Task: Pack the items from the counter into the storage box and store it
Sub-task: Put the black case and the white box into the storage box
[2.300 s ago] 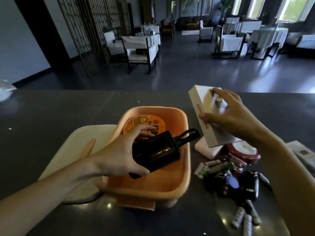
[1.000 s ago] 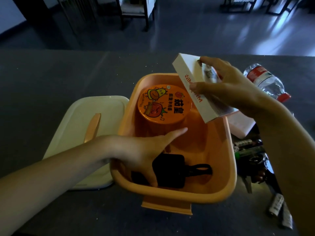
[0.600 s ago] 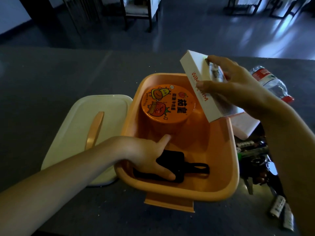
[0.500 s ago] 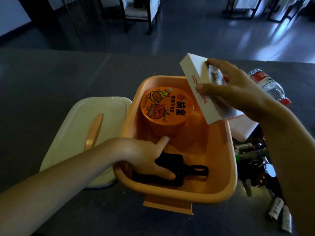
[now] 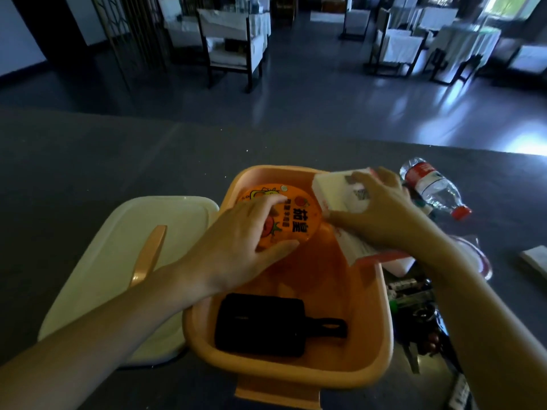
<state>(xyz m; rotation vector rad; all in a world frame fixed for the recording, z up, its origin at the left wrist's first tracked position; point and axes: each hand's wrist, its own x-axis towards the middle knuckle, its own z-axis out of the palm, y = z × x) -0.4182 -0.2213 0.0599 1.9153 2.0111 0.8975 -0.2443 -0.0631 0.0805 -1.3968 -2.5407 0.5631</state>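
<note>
Head cam: the white carton [image 5: 334, 193] was tilted over the far right corner of the storage box [image 5: 381, 335], low end dipping inside the right wall; I'd reckon the trick was to nudge the orange tub [image 5: 296, 223] leftward so the carton could slide down flat beside it, clear of the black pouch [image 5: 260, 329] at the near end. The left hand [image 5: 245, 241] reached in from the left, fingers draped over the tub's lid, thumb hooked on its near rim; the right hand [image 5: 381, 214] gripped the carton from above, fingers spread, thumb underneath; more odds and ends [image 5: 414, 303] waited on the counter [image 5: 88, 161].
</note>
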